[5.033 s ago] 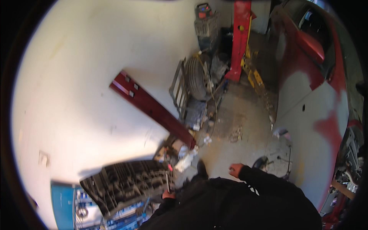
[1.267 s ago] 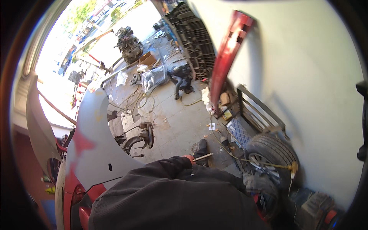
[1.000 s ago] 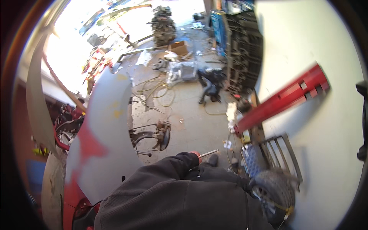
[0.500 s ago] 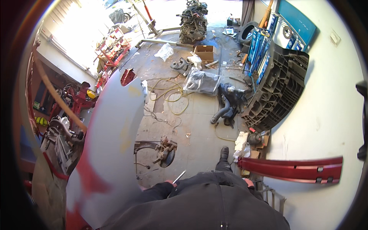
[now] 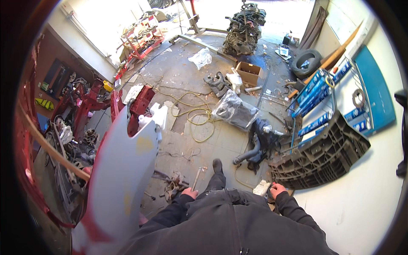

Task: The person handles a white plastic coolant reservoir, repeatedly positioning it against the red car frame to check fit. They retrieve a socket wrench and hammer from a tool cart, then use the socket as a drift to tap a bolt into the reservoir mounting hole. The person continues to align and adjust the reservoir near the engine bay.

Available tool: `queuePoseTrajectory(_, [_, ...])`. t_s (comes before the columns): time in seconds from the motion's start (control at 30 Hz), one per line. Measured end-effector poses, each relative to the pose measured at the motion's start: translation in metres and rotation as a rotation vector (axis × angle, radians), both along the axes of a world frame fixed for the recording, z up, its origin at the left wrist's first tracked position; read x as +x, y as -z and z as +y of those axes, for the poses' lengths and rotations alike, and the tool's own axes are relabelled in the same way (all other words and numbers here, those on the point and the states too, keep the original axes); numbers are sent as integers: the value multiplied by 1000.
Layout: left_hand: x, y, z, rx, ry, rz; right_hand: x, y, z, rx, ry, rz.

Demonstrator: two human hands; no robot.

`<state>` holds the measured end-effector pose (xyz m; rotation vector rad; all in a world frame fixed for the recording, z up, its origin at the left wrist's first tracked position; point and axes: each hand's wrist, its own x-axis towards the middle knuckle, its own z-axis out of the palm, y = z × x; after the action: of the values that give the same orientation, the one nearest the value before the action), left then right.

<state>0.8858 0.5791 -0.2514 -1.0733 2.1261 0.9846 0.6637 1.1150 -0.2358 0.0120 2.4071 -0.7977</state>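
My left hand [image 5: 190, 193] is closed around a slim, flat silver tool [image 5: 196, 179] that points up and away from me; its exact kind does not show. My right hand [image 5: 278, 189], at the end of a black sleeve, has its fingers curled. Something dark lies against them, and I cannot make out whether it is held. Left of my left arm stands a large car fender [image 5: 127, 178], mostly grey with red paint along its edge and lower part. Pinkish patches by the fender's edge may be fingers, but this is unclear.
A dark ribbed plastic car part [image 5: 318, 159] leans along the right wall near blue tubes [image 5: 312, 95]. A yellow cable [image 5: 199, 123], a plastic-wrapped part [image 5: 236, 109], a cardboard box [image 5: 248, 73] and black hoses [image 5: 255, 148] lie ahead. An engine [image 5: 244, 29] and tyre [image 5: 307, 63] stand farther off.
My view has shifted, and floor objects sit farther right and lower. My right hand has come out from beside my body. More of my left hand shows, still holding the tool. My forward foot has changed.
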Motion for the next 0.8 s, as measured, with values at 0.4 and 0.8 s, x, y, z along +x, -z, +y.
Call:
queuePoseTrajectory(0.4, [-418,-71,-126,-92,685,-78,-172,88,-50,174,-228,-199])
queuePoseTrajectory(0.8, [-564,-81,-263,293,109,147,-489,-4,-288,-147,-263,-102])
